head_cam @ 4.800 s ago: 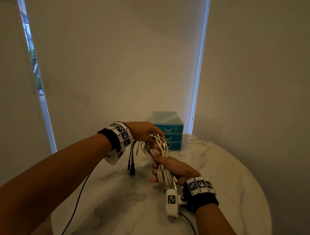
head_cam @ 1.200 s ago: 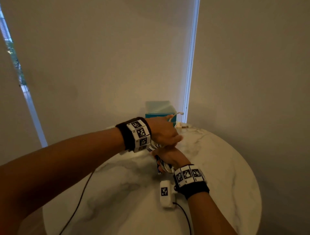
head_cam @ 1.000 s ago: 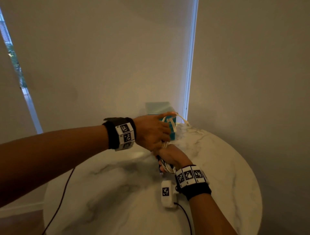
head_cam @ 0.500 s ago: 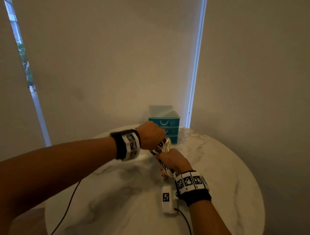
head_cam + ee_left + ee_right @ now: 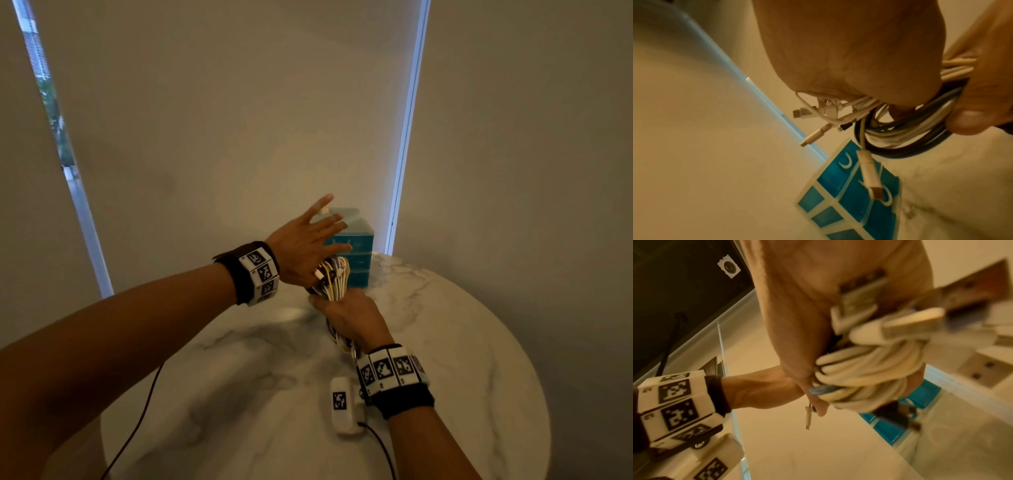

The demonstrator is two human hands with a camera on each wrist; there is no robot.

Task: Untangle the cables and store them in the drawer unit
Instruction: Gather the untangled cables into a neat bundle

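A tangled bundle of white and dark cables (image 5: 335,278) is held upright above the marble table (image 5: 445,342), just in front of the teal drawer unit (image 5: 358,260). My right hand (image 5: 346,313) grips the bundle's lower part in a fist. My left hand (image 5: 318,236) lies against the top of the bundle with its fingers straight and spread towards the drawer unit. In the left wrist view the cable loops (image 5: 910,129) run under my palm, and a white connector (image 5: 871,175) dangles in front of the shut drawers (image 5: 849,186). The right wrist view shows the coils (image 5: 869,374) in my fist.
The round table stands against closed blinds, and the drawer unit is at its far edge. The white camera block (image 5: 342,404) on my right wrist hangs over the table. A dark lead (image 5: 137,421) trails down from my left arm.
My left hand, curled on the top of the bundle half a second ago, has spread its fingers out straight. The right hand has kept its grip; the bundle is lower than 4.8 s ago.
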